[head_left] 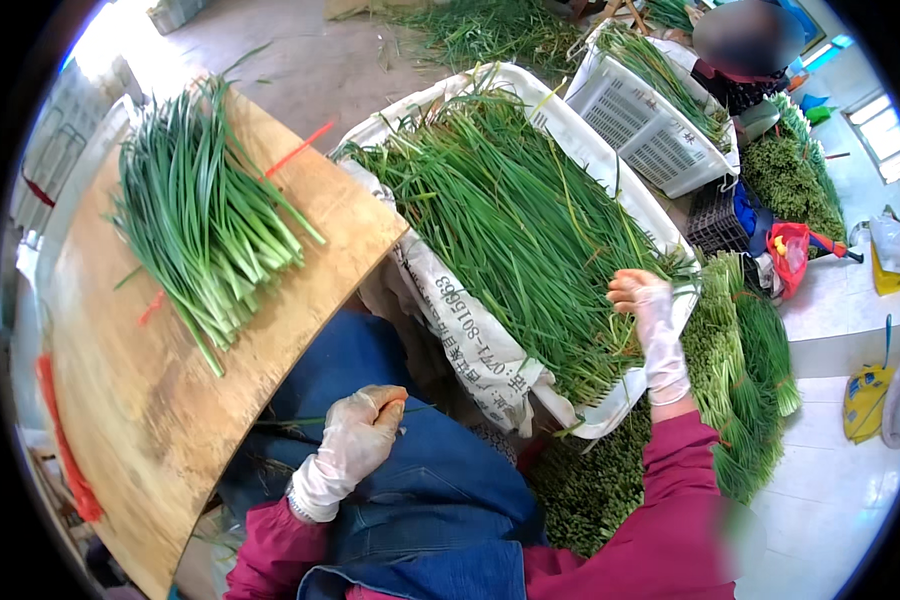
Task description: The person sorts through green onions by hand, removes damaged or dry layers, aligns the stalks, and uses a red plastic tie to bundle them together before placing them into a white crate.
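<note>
My left hand point(355, 440), in a thin whitish glove with bare fingertips, is closed above my lap. A thin chive blade point(305, 421) sticks out on both sides of its fingers. Over the right end of a white plastic crate point(610, 405) reaches my right hand point(645, 300), gloved alike. Its fingers are curled together just above the leaves; whether they grip anything is hidden. Loose green chives point(510, 210) fill the crate. On the wooden board point(170, 430) at my left lies a bunch of chives point(210, 200), across a red tie strip point(300, 148).
More red strips point(65, 450) hang at the board's left edge. A white woven sack point(470, 335) drapes over the crate's near side. Bundled greens point(740, 370) lie at right. Behind stand a second white crate point(650, 120) and another person point(745, 60).
</note>
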The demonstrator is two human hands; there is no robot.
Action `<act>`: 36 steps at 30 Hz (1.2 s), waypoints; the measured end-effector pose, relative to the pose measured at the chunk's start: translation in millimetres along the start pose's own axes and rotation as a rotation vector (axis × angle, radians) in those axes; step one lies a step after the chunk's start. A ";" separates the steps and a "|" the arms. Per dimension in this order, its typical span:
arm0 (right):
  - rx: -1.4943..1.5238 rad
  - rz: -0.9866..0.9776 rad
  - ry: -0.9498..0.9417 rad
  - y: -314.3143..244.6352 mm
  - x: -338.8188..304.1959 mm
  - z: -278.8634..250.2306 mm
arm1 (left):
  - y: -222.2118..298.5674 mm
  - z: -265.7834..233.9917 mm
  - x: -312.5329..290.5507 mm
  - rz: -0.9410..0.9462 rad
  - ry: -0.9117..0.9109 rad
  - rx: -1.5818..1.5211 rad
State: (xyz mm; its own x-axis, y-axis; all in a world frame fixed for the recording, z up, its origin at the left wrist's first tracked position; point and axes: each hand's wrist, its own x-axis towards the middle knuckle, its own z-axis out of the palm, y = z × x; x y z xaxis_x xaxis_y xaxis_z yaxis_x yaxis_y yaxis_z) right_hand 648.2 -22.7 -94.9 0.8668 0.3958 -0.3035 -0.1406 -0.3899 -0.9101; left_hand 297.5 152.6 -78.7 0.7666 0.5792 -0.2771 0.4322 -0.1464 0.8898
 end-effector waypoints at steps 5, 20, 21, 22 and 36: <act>-0.153 -0.137 -0.179 13.6 44.0 93.6 | -6.2 -5.2 20.8 0.368 0.366 0.621; -0.873 -0.390 -0.310 -79.2 158.1 321.7 | -22.0 -9.2 28.4 0.361 0.380 0.689; -0.913 -0.321 -0.344 -80.7 158.0 327.5 | -23.7 -9.4 28.3 0.390 0.383 0.681; -0.928 -0.290 -0.351 -74.7 163.4 333.5 | -19.9 -6.2 23.1 0.274 0.371 0.678; -0.054 -0.305 -0.314 -26.1 238.7 278.0 | -22.3 -3.4 25.7 0.359 0.391 0.778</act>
State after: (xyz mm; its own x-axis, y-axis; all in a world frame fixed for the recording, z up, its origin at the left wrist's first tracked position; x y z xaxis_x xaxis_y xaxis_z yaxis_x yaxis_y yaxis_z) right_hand 725.8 313.1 -222.1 0.6762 0.7296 -0.1022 0.1312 -0.2558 -0.9578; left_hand 305.9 173.4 -104.5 0.7624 0.6034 0.2338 0.5054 -0.7809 0.3671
